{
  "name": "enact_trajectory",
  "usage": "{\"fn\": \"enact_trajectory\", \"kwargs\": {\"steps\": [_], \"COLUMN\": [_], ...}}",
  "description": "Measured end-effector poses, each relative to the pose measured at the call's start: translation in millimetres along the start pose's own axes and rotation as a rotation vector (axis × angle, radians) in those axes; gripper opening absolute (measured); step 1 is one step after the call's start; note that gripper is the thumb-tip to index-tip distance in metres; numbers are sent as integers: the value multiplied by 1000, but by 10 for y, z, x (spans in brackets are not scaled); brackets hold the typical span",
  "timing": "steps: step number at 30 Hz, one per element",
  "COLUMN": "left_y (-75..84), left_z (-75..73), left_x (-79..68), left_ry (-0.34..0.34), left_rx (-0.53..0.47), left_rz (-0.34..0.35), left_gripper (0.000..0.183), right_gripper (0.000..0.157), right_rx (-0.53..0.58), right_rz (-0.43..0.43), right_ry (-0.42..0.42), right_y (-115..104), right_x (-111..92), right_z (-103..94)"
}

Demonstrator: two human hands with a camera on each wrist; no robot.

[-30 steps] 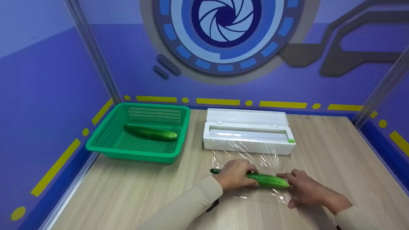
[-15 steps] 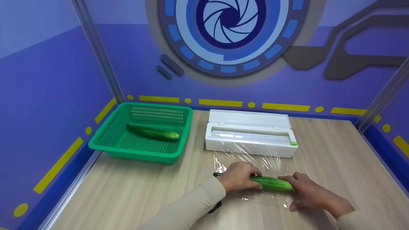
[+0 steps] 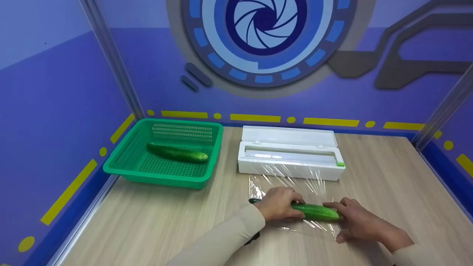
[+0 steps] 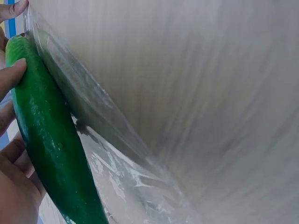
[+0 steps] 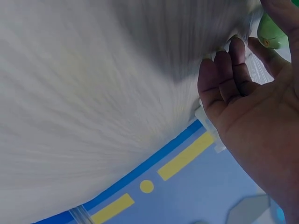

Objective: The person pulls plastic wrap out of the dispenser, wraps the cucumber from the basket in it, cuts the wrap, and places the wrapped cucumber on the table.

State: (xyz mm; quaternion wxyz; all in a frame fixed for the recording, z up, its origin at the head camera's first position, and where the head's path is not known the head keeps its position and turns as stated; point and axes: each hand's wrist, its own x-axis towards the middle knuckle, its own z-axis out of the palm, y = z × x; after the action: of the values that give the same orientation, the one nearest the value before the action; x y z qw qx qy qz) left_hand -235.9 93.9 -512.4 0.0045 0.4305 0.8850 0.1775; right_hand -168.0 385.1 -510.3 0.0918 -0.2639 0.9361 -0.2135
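Observation:
A green cucumber point(image 3: 316, 212) lies across a sheet of clear plastic wrap point(image 3: 288, 181) pulled out of a white dispenser box. My left hand point(image 3: 279, 204) grips the cucumber's middle from above, hiding part of it. In the left wrist view the thumb point(image 4: 16, 72) presses along the cucumber's side, and a loose edge of film point(image 4: 126, 126) stands up beside it. At the cucumber's pale end, my right hand point(image 3: 360, 221) touches with its forefinger, its thumb spread apart near the film's edge. The right wrist view shows its other fingers point(image 5: 224, 79) loosely bent.
The white wrap dispenser point(image 3: 290, 170) stands behind the hands, lid up, its roll point(image 3: 288, 156) exposed and a green slider at its right end. To the left, a green basket point(image 3: 162, 181) holds another cucumber point(image 3: 177, 153). Blue panels point(image 3: 258, 107) border the wooden table point(image 3: 166, 221).
The head view has shifted slightly. Both hands keep nearly the same places on the cucumber and at its end.

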Motion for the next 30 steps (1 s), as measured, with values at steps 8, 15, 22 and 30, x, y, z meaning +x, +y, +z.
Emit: {"fn": "enact_trajectory", "kwargs": {"steps": [8,15,22,30], "left_y": [43,33,10,-2], "left_z": [-28,-18,-41,-37], "left_x": [39,41,41,26], "left_ry": [-38,-33,-45,-42], "left_rx": [-29,-22,-39,-57], "left_rz": [-32,-37,-47,-50], "left_gripper": [30,30,30,30], "right_gripper": [94,79,40,20], "right_rx": [141,298,319,254], "right_rz": [42,44,-12,-123], "right_ry": [-26,88,43,42], "right_y": [58,77,9,13], "right_x": [-165,-257,-278,-229], "right_z": [-31,-101,15,125]}}
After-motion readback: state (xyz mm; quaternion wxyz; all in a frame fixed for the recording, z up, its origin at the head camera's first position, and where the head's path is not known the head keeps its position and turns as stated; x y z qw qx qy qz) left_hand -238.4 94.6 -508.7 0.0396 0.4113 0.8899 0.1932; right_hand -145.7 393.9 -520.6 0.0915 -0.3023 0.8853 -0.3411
